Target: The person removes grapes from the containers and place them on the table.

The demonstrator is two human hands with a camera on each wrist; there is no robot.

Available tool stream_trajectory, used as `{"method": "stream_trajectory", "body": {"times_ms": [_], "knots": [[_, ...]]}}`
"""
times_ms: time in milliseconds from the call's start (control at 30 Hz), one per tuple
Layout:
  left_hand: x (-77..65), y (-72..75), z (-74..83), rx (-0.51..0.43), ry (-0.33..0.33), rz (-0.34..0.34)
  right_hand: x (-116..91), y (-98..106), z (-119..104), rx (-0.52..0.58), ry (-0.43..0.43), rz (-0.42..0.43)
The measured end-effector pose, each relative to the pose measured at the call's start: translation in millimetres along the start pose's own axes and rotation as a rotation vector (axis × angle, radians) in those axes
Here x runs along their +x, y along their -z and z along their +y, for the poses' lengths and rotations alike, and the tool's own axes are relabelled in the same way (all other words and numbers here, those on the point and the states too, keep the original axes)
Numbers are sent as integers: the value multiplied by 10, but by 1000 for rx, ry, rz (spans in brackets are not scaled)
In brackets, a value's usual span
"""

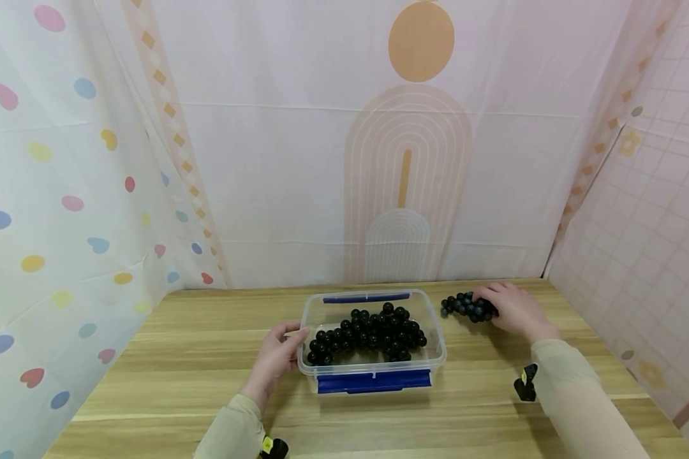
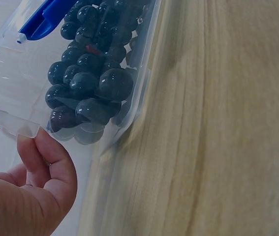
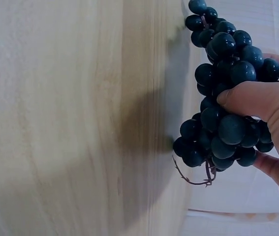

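Observation:
A clear plastic box (image 1: 373, 368) with blue clip flaps stands on the table, lidless, with dark grapes (image 1: 373, 331) lying inside. My left hand (image 1: 278, 349) holds the box's left rim between thumb and fingers; the left wrist view shows curled fingers (image 2: 55, 169) against the box wall. To the right of the box, my right hand (image 1: 511, 309) grips a bunch of dark grapes (image 1: 467, 307). In the right wrist view the thumb (image 3: 252, 98) presses on this bunch (image 3: 223, 125), fingers reach behind it, and a thin brown stem hangs from one end.
The wooden table (image 1: 207, 357) runs back to a pale patterned curtain (image 1: 287, 191). A dotted curtain (image 1: 63, 255) borders the left side and a checked one (image 1: 654, 255) the right. A black wrist camera (image 1: 526, 382) sits on the right sleeve.

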State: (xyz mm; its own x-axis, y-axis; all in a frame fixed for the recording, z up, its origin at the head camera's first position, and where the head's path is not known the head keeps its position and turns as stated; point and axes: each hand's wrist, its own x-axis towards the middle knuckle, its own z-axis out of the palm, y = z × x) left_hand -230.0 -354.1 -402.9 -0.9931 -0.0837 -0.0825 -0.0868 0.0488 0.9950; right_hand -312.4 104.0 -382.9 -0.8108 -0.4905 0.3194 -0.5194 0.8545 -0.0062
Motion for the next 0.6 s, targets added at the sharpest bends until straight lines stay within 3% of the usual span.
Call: {"method": "stream_trajectory", "body": {"times_ms": [233,600], "knots": [[17,4,-8,-2,1,-17,-4,-16,-37,-33,0,-4],[-2,-5,-4,1,-3,11,-7,-83,-73,-47,12,3]]}}
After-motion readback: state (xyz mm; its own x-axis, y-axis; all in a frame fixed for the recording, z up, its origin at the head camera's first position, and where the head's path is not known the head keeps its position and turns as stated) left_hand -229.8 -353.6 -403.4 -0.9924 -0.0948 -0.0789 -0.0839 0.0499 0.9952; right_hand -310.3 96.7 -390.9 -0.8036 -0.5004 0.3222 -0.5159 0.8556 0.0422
